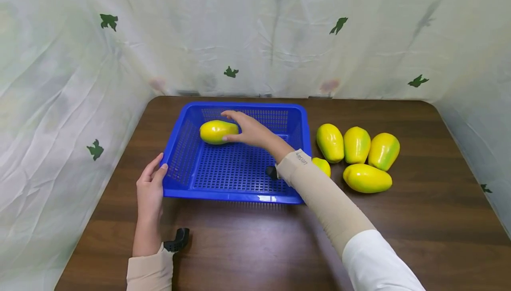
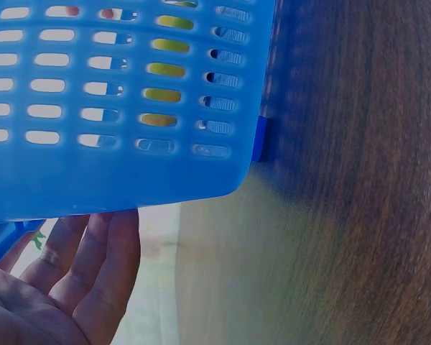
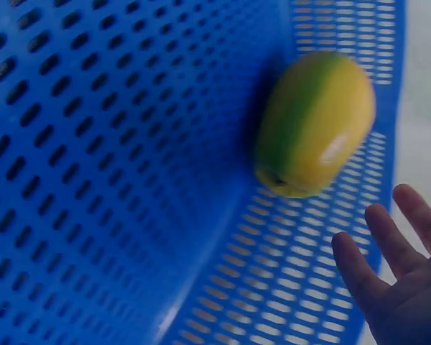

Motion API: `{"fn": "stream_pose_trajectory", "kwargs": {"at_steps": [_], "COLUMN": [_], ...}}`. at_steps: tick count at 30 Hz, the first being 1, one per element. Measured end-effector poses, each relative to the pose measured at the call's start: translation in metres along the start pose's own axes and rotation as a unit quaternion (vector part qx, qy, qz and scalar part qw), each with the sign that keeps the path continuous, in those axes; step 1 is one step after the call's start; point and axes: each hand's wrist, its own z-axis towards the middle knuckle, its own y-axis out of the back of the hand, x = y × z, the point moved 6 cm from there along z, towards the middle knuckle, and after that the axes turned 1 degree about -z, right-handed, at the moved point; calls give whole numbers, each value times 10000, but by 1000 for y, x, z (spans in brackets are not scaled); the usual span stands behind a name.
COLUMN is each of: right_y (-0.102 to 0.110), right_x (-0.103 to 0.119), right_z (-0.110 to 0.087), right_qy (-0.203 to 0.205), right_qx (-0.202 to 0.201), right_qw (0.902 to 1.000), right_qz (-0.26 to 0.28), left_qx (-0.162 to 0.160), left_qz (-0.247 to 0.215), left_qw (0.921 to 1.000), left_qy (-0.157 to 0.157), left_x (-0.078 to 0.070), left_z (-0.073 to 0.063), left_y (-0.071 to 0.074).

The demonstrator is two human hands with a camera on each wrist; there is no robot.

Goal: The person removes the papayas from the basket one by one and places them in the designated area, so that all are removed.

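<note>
A blue plastic basket [image 1: 239, 160] with slotted walls stands on the table. One yellow-green mango [image 1: 217, 131] lies inside it, toward the back left. My left hand [image 1: 151, 189] grips the basket's left rim, thumb on top and fingers along the outside. In the left wrist view those fingers [image 2: 118, 266] show at the rim's edge. Over the basket is my right hand [image 1: 249, 129], its fingers spread beside the mango. The right wrist view shows the mango [image 3: 316, 122] on the slotted floor by the wall, with the fingertips apart from it.
Several more mangoes [image 1: 357, 145] sit in a group on the brown table [image 1: 431, 220], right of the basket. Another mango [image 1: 321, 167] is partly hidden by the right sleeve. A pale curtain [image 1: 271, 38] with green bird shapes hangs behind the table.
</note>
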Motion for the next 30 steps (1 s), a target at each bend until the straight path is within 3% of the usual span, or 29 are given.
{"fn": "stream_pose_trajectory", "kwargs": {"at_steps": [7, 13, 20, 30], "right_y": [-15, -23, -28, -46], "right_x": [-15, -16, -17, -12], "right_z": [10, 17, 17, 22], "right_qy": [-555, -566, -997, -1193], "right_qx": [307, 446, 512, 735], "right_qw": [9979, 9974, 9921, 9900], "right_qz": [-124, -35, -556, -156], "left_qx": [87, 38, 8, 2], "left_qz": [127, 130, 148, 67], "left_qw": [9996, 9998, 9999, 10000], "left_qy": [-247, -113, -68, -32], "left_x": [0, -1, -1, -1], "left_z": [0, 2, 1, 1], "left_y": [0, -1, -1, 0]}}
